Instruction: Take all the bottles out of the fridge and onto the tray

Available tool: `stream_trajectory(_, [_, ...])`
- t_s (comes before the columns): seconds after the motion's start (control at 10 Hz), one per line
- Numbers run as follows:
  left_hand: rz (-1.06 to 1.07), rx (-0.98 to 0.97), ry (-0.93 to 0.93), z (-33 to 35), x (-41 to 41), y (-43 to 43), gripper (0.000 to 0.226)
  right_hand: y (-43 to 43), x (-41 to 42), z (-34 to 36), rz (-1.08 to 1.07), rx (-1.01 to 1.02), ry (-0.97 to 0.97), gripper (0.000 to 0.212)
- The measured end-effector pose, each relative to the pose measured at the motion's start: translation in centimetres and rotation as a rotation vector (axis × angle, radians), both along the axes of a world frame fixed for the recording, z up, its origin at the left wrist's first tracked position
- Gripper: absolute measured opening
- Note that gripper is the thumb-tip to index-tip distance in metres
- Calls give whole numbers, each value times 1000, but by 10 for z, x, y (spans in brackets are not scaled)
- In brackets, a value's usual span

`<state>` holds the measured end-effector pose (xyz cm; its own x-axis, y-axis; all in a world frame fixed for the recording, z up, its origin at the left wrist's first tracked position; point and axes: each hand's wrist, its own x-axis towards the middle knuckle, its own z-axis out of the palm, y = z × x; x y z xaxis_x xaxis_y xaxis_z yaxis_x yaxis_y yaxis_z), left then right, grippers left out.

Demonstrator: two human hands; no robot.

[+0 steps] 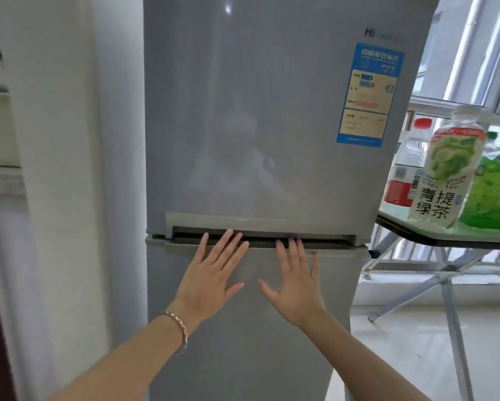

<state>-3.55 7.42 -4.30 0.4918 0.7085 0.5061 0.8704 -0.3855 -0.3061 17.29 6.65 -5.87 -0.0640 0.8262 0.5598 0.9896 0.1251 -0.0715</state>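
A silver two-door fridge (271, 125) stands straight ahead with both doors closed. My left hand (211, 276) and my right hand (295, 282) lie flat and open against the top of the lower door, fingertips at the dark handle slot (260, 238) between the doors. Neither hand holds anything. At the right, a pale green tray (433, 230) carries a green grape tea bottle (445, 175), a clear water bottle with a red cap and label (404, 169) and a green bottle (494, 192).
The tray rests on a folding stand with crossed metal legs (445, 273) beside a window. A white wall or column (60, 169) rises just left of the fridge. Pale floor (416, 342) shows at the lower right.
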Motion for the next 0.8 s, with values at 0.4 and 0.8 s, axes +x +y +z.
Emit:
stream_trajectory(0.4, [40,19,1,-11,4,20,111,11,-2,-4,-42,34,-38,102])
stream_trajectory(0.8, [-93,-278,-176,21,-16,-31,83,-54,21,23,222,-262,174,98])
